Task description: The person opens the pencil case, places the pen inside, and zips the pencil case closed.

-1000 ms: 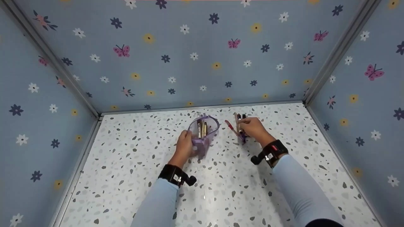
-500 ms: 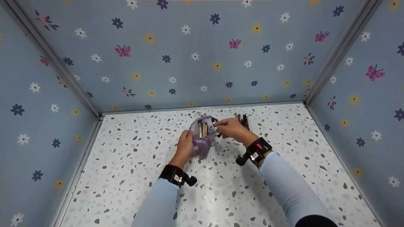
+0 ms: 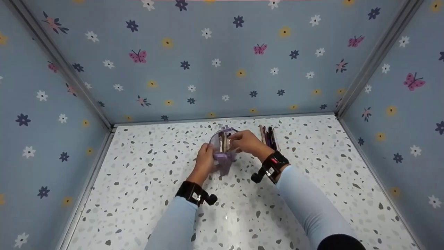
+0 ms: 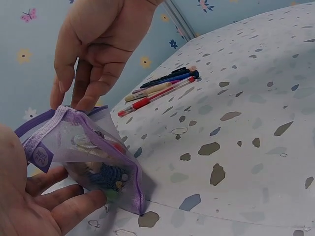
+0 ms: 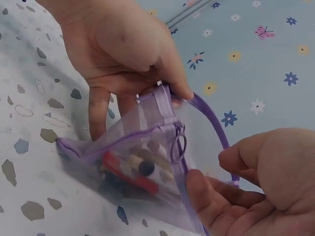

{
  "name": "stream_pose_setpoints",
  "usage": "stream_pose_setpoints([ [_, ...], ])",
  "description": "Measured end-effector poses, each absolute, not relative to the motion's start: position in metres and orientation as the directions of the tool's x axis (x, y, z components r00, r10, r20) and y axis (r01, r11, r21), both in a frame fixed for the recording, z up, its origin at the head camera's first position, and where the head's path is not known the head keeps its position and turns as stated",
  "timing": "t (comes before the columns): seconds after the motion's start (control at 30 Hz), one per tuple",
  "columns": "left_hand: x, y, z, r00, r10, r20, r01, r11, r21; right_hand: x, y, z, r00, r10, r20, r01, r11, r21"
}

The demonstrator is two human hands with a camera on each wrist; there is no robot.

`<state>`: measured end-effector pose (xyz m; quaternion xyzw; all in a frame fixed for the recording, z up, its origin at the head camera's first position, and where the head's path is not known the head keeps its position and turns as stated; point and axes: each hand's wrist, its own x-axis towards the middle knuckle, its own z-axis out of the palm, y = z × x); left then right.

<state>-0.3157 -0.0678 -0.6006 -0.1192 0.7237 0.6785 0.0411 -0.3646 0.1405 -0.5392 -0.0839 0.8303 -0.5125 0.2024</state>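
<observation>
My left hand [image 3: 204, 160] grips the near left side of a purple mesh pencil case [image 4: 129, 179], its thumb at the open rim and its fingers against the mesh. Several pens and markers [image 3: 223, 142] stand inside; a red one [image 5: 129, 173] shows through the mesh. Over the mouth of the case is my right hand [image 3: 248, 143], with its fingertips dipping in past the rim. The right wrist view has its thumb and fingers apart, and no pen shows between them. A zipper pull ring [image 5: 179, 143] hangs at the rim.
Right of the case, several loose pens [image 3: 269, 137] lie side by side on the white speckled tabletop [image 3: 145, 194], among them a red-capped one [image 4: 157, 96] and a blue one [image 4: 179, 76]. Flower-patterned panels [image 3: 222, 80] wall in the back and both sides.
The right hand has moved left from the loose pens to the mouth of the pencil case, bringing dark pens, which are no longer seen in it. The left hand keeps its grip.
</observation>
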Motion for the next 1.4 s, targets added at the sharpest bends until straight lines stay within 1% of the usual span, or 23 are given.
stream_pose_setpoints([
  [0.07, -0.316, -0.068, -0.601, -0.968, -0.125, -0.218, -0.226, 0.052, 0.973, -0.365, 0.149, -0.540, -0.915, -0.327, -0.236, 0.065, 0.456, -0.887],
  [0.17, -0.317, -0.069, -0.602, -0.971, -0.126, -0.205, -0.214, 0.059, 0.975, -0.368, 0.166, -0.542, -0.937, -0.276, -0.212, 0.055, 0.485, -0.873],
  [0.3, -0.316, -0.070, -0.605, -0.976, -0.131, -0.172, -0.181, 0.067, 0.981, -0.373, 0.192, -0.548, -0.965, -0.196, -0.172, 0.033, 0.562, -0.826],
  [0.33, -0.322, -0.074, -0.619, -0.983, -0.127, -0.130, -0.139, 0.060, 0.989, -0.374, 0.198, -0.551, -0.971, -0.174, -0.166, 0.033, 0.587, -0.809],
  [0.5, -0.322, -0.074, -0.622, -0.986, -0.135, -0.096, -0.107, 0.074, 0.991, -0.378, 0.225, -0.566, -0.989, -0.067, -0.130, 0.052, 0.670, -0.740],
  [0.53, -0.323, -0.074, -0.623, -0.986, -0.135, -0.097, -0.108, 0.078, 0.991, -0.378, 0.230, -0.569, -0.991, -0.045, -0.123, 0.060, 0.678, -0.732],
  [0.57, -0.316, -0.070, -0.610, -0.982, -0.143, -0.127, -0.141, 0.095, 0.985, -0.378, 0.235, -0.571, -0.994, -0.025, -0.109, 0.062, 0.690, -0.721],
  [0.73, -0.318, -0.070, -0.612, -0.975, -0.135, -0.176, -0.187, 0.071, 0.980, -0.376, 0.257, -0.582, -0.998, 0.052, -0.043, 0.068, 0.771, -0.633],
  [0.83, -0.317, -0.071, -0.610, -0.969, -0.145, -0.199, -0.213, 0.088, 0.973, -0.376, 0.266, -0.587, -0.996, 0.072, -0.049, 0.088, 0.790, -0.606],
  [1.0, -0.318, -0.070, -0.608, -0.968, -0.155, -0.197, -0.224, 0.177, 0.959, -0.376, 0.274, -0.595, -0.994, 0.062, -0.092, 0.104, 0.806, -0.582],
  [1.1, -0.318, -0.071, -0.608, -0.967, -0.148, -0.206, -0.229, 0.164, 0.959, -0.376, 0.276, -0.600, -0.994, 0.046, -0.094, 0.092, 0.814, -0.574],
  [1.23, -0.317, -0.072, -0.610, -0.964, -0.159, -0.211, -0.232, 0.129, 0.964, -0.376, 0.277, -0.604, -0.994, 0.035, -0.104, 0.090, 0.801, -0.592],
  [1.27, -0.319, -0.073, -0.617, -0.968, -0.160, -0.195, -0.216, 0.128, 0.968, -0.377, 0.278, -0.604, -0.994, 0.033, -0.107, 0.091, 0.798, -0.596],
  [1.4, -0.319, -0.072, -0.620, -0.967, -0.158, -0.199, -0.220, 0.131, 0.967, -0.376, 0.279, -0.604, -0.991, 0.030, -0.131, 0.103, 0.794, -0.600],
])
